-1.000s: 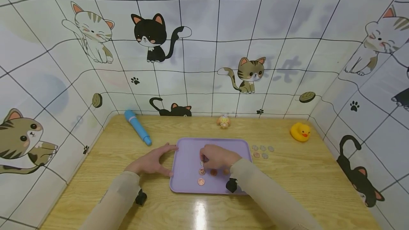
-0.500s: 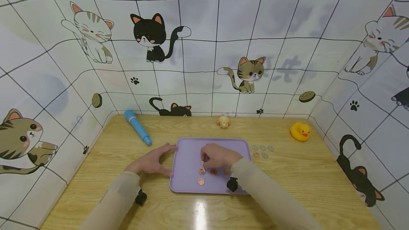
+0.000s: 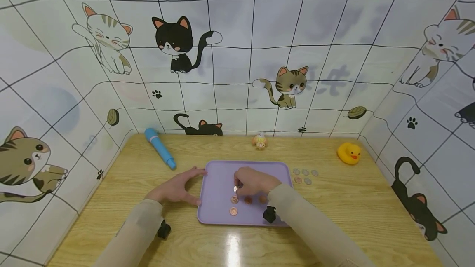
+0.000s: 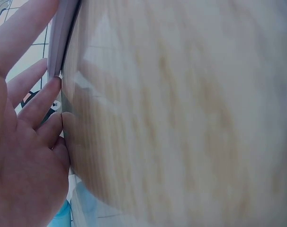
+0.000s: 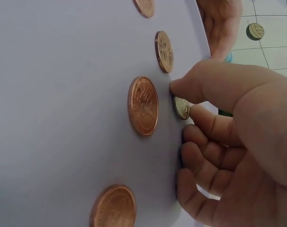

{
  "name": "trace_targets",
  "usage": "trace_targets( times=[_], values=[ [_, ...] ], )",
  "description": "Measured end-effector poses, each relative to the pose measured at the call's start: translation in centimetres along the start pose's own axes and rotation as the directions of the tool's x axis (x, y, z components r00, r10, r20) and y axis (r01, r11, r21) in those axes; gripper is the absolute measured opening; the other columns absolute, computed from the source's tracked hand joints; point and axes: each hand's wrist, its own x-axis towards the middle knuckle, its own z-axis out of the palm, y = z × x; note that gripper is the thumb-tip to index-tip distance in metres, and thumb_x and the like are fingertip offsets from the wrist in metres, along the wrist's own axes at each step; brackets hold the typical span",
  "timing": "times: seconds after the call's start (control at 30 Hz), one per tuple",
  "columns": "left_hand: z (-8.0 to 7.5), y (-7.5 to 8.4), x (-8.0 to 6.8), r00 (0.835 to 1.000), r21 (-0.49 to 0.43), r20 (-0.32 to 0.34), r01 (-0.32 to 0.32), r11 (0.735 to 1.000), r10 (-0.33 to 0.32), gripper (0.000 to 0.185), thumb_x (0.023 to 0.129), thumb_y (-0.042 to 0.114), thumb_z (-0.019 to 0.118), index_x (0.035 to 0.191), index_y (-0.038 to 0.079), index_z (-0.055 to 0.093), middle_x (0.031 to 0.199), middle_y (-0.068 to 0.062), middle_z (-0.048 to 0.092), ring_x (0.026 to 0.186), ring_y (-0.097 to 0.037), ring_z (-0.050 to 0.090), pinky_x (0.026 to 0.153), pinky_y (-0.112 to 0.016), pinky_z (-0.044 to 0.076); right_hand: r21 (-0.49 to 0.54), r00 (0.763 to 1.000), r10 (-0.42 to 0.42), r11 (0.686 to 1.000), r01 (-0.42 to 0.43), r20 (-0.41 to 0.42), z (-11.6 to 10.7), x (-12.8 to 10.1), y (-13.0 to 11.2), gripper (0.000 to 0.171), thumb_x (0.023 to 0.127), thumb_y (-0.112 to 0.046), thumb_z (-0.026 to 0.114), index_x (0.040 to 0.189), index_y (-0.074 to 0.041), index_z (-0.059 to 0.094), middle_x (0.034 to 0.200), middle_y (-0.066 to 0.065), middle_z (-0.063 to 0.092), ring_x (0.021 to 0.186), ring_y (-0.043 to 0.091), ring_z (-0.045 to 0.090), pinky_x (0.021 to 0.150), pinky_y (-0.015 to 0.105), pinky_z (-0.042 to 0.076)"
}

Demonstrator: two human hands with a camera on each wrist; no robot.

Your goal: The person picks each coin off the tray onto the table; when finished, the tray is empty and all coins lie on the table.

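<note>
Right hand [image 3: 254, 182] is pinching 1 small silver-coloured metal coin [image 5: 182, 107] at its fingertips, lying on the flat lilac plastic tray [image 3: 219, 176]; left hand [image 3: 174, 188], fingers straight, is bracing the tray's left edge.

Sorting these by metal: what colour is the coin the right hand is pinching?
Silvery-gold, paler than the copper ones; the pinched coin shows best in the right wrist view.

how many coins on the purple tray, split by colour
copper coins: 4
pale coin, pinched by the right hand: 1
total: 5
</note>
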Motion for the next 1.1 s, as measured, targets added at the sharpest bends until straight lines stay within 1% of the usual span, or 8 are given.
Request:
trace_targets(
  times=[0.23,0.4,0.5,0.6,0.67,0.83,0.93,1.1],
  values=[
    [-0.04,0.32,-0.22,1.0,-0.015,-0.008,-0.016,1.0,0.016,0.099,0.076,0.034,0.096,0.16,0.023,0.044,0.174,-0.014,0.023,0.162,-0.044,0.003,0.125,-0.071,0.007,-0.054,0.999,-0.031,0.998,0.03,-0.026,0.05,0.0,0.07,0.007,0.089,-0.012,0.074,0.091,-0.014,0.067,0.081,-0.008,0.058,0.073,0.006,0.05,0.067,0.023,0.046],
    [0.04,0.5,-0.29,1.0,-0.013,-0.012,-0.018,1.0,0.018,0.099,0.076,0.032,0.096,0.16,0.022,0.045,0.174,-0.015,0.024,0.161,-0.045,0.005,0.124,-0.071,0.008,-0.039,0.999,-0.018,0.999,0.016,-0.044,0.22,0.09,0.1,0.01,0.085,-0.012,0.077,0.088,-0.015,0.068,0.079,-0.009,0.061,0.072,0.005,0.053,0.067,0.023,0.049],
    [0.06,0.59,-0.3,1.0,-0.008,-0.012,-0.019,1.0,0.019,0.099,0.076,0.033,0.096,0.16,0.021,0.045,0.173,-0.016,0.023,0.161,-0.045,0.006,0.125,-0.071,0.009,-0.011,0.998,-0.017,1.0,0.017,-0.054,0.28,0.15,0.12,0.013,0.084,-0.011,0.079,0.089,-0.014,0.068,0.079,-0.009,0.061,0.071,0.004,0.054,0.067,0.023,0.049],
    [0.01,0.64,-0.29,1.0,0.0,-0.012,-0.021,1.0,0.021,0.099,0.076,0.035,0.096,0.16,0.021,0.045,0.173,-0.016,0.023,0.161,-0.045,0.006,0.125,-0.071,0.009,0.036,0.998,-0.031,0.999,0.033,-0.051,0.33,0.13,0.16,0.016,0.083,-0.009,0.08,0.093,-0.014,0.068,0.077,-0.007,0.061,0.067,0.005,0.058,0.067,0.024,0.049],
    [0.03,0.57,-0.21,1.0,0.006,-0.013,-0.023,1.0,0.023,0.1,0.076,0.037,0.096,0.16,0.021,0.044,0.173,-0.017,0.023,0.161,-0.045,0.006,0.124,-0.072,0.009,0.055,0.998,-0.045,0.997,0.048,-0.048,0.4,0.07,0.26,0.018,0.084,-0.007,0.08,0.096,-0.014,0.068,0.077,-0.007,0.061,0.068,0.005,0.058,0.068,0.025,0.048],
    [0.0,0.43,-0.06,1.0,0.013,-0.012,-0.024,1.0,0.024,0.101,0.077,0.038,0.096,0.161,0.022,0.043,0.174,-0.015,0.023,0.161,-0.045,0.004,0.124,-0.072,0.008,0.039,0.995,-0.072,0.996,0.074,-0.069,0.5,-0.07,0.47,0.018,0.086,-0.003,0.077,0.096,-0.017,0.069,0.085,-0.009,0.063,0.08,0.006,0.057,0.074,0.025,0.05],
    [0.0,0.39,-0.08,1.0,0.012,-0.011,-0.02,1.0,0.02,0.1,0.077,0.038,0.096,0.161,0.023,0.043,0.174,-0.014,0.023,0.161,-0.044,0.004,0.124,-0.071,0.008,0.058,0.993,-0.08,0.995,0.085,-0.083,0.46,-0.25,0.49,0.016,0.09,-0.002,0.075,0.095,-0.016,0.07,0.086,-0.008,0.064,0.082,0.008,0.057,0.075,0.025,0.05],
    [0.03,0.26,-0.16,1.0,0.015,-0.007,-0.012,1.0,0.012,0.1,0.077,0.038,0.096,0.16,0.024,0.043,0.174,-0.014,0.023,0.161,-0.044,0.005,0.124,-0.071,0.009,0.152,0.991,-0.085,0.983,0.101,-0.104,0.36,-0.72,0.52,0.014,0.092,0.0,0.075,0.092,-0.013,0.07,0.085,-0.001,0.066,0.079,0.009,0.056,0.071,0.025,0.048]
  ],
)
